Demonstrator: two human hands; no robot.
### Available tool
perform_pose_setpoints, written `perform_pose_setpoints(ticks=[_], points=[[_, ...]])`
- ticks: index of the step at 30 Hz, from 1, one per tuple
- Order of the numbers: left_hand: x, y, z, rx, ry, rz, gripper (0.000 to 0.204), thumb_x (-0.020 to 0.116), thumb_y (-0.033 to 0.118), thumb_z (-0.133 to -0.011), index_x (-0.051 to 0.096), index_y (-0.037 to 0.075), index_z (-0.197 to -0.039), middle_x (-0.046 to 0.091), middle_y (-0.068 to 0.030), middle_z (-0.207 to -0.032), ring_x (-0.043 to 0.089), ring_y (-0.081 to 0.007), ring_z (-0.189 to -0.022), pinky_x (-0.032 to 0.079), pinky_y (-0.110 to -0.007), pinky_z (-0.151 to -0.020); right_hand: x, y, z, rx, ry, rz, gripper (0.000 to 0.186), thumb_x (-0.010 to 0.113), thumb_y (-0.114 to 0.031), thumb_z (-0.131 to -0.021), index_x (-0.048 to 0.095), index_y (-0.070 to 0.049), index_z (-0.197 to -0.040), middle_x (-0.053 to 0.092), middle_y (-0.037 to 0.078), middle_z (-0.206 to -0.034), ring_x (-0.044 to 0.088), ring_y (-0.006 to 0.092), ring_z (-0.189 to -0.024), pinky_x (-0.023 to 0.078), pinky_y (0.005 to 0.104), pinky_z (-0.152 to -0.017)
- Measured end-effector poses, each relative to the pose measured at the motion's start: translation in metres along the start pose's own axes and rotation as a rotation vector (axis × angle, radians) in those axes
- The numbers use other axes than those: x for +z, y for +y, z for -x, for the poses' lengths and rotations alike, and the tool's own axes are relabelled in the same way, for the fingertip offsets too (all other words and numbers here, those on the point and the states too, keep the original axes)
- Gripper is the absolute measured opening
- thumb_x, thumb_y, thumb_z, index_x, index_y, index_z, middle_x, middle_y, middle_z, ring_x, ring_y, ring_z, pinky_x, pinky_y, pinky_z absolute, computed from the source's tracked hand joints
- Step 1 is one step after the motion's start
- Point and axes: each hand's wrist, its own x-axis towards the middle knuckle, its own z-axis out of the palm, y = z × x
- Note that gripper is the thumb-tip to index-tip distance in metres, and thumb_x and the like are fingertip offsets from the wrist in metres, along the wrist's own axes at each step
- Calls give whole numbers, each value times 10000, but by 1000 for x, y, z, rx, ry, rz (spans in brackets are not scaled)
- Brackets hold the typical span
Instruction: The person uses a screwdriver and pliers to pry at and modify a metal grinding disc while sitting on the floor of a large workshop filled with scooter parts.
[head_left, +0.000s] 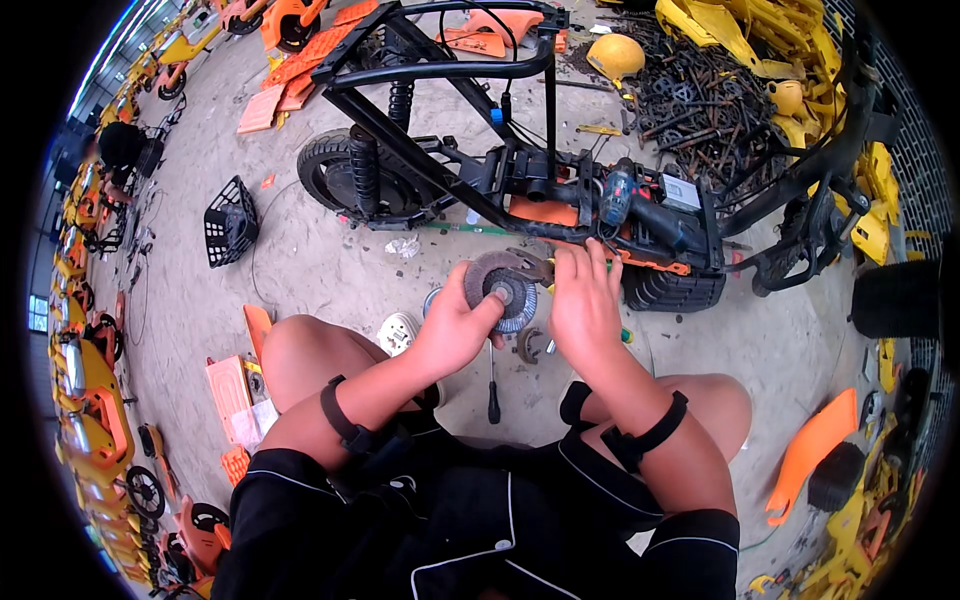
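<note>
My left hand is closed round a round metal hub part with a grey rim and ridged edge, thumb pressed near its centre. My right hand is closed at the part's right side on a dark-jawed tool with a yellow handle, seemingly pliers, mostly hidden by fingers. A curved brake shoe lies on the floor just below the hub. A black-handled screwdriver lies between my legs. Another round metal piece is partly hidden behind my left hand.
A stripped black scooter frame stands ahead, carrying a drill. A black basket sits left. Piled dark metal parts, yellow panels and orange panels surround me. A person crouches far left beside rows of scooters.
</note>
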Motion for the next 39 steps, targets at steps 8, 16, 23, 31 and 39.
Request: perform_pose_setpoints(ticks=[8,16,23,31,39], points=[[0,6,-1,18,-9,-27,293,532,53,-981,443,-31,-1248,636,-107,-1014,644,-136,-664,547,-268,-532,5,1,1,8,61,-215,364,531,-49,-887,521,20,-1244,556,182,-1310,426,393,-1369,267,620,-1138],[-1,9,0,-19,-2,-110,302,534,44,-973,448,-42,-1250,642,-116,-1010,647,-144,-648,543,-270,-516,5,3,0,-36,51,-92,532,633,70,-716,515,13,-1232,530,197,-1311,408,401,-1385,254,652,-1137],[-7,9,-2,-26,-7,-40,323,539,48,-973,444,-41,-1268,643,-116,-1005,638,-143,-648,537,-269,-507,1,6,-3,-78,-123,-212,458,617,9,-766,520,18,-1214,536,238,-1286,409,410,-1380,222,655,-1158],[-10,21,5,16,-33,-174,279,545,86,-994,485,-9,-1250,645,-84,-960,615,-108,-678,515,-264,-525,-11,11,-3,-66,-201,-506,530,589,53,-698,489,2,-1217,535,232,-1218,503,418,-1198,361,524,-1072],[-17,18,1,130,51,-450,270,598,180,-1011,550,-15,-1191,685,-150,-967,664,-187,-890,528,-341,-799,-16,9,-3,-111,-156,-560,455,553,83,-689,511,-12,-1132,597,190,-1102,518,412,-1113,418,472,-977]])
